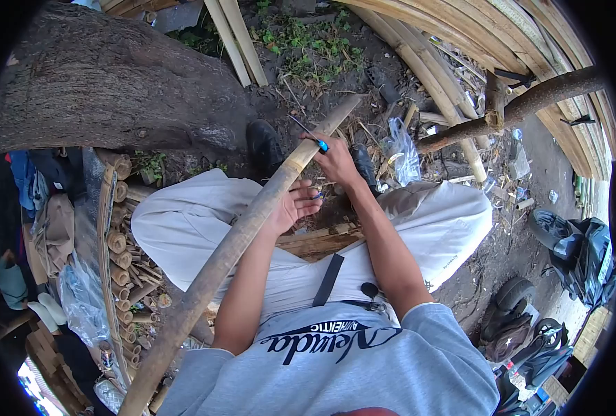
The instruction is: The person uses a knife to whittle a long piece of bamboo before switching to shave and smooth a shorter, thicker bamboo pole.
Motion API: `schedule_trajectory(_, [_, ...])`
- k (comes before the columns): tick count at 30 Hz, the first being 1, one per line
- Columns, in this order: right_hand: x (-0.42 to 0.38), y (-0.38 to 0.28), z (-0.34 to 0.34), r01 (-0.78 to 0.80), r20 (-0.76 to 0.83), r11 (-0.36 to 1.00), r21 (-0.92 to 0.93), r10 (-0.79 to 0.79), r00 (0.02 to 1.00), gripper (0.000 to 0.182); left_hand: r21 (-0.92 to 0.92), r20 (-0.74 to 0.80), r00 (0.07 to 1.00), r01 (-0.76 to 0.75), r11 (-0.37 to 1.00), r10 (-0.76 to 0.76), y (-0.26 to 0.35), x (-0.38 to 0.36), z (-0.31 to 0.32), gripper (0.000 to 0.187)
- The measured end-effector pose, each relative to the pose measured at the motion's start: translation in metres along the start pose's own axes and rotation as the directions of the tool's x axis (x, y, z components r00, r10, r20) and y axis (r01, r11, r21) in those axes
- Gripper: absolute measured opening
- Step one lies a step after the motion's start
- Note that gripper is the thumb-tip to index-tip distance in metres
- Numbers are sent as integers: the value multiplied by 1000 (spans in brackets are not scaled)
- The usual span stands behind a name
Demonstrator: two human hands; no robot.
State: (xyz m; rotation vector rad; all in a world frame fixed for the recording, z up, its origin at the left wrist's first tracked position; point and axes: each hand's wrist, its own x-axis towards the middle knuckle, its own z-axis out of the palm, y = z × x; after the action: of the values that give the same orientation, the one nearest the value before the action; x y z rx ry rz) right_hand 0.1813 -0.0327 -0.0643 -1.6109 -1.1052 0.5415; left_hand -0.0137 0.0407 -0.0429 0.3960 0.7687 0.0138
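Bamboo strip [211,272] slants across the seated person's left leg, its near end beside the left arm and its far tip out past the shoes [265,147]. By the right hand [337,158], near that far tip, a blue-handled knife [323,146] lies with its thin blade across the strip; this grip looks closed around the handle. On the left hand [298,206] the fingers are spread, palm turned up just beside the strip; whether it touches is unclear. Trimming or scraping seems the step in hand; a further stroke would call for a steady strip and a firm blade angle.
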Motion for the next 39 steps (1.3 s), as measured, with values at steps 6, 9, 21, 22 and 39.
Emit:
schedule_trajectory(6, [-21,31,24,-181,34,982,63,179,983,57,2,276,916,302,953,-291,60,53,-18,60])
schedule_trajectory(9, [-33,41,10,-318,13,947,-44,319,948,63,-153,301,907,351,924,-295,42,63,-28,57])
schedule_trajectory(21, [-63,81,16,-440,-78,833,-336,441,894,48,126,113,964,226,966,-240,42,67,-29,48])
schedule_trajectory(22, [-64,85,18,-371,-92,841,-393,365,926,46,115,137,963,215,970,-230,41,66,-30,48])
schedule_trajectory(39, [-74,140,16,-250,228,850,-464,387,893,44,188,-35,929,368,910,-369,39,70,-47,47])
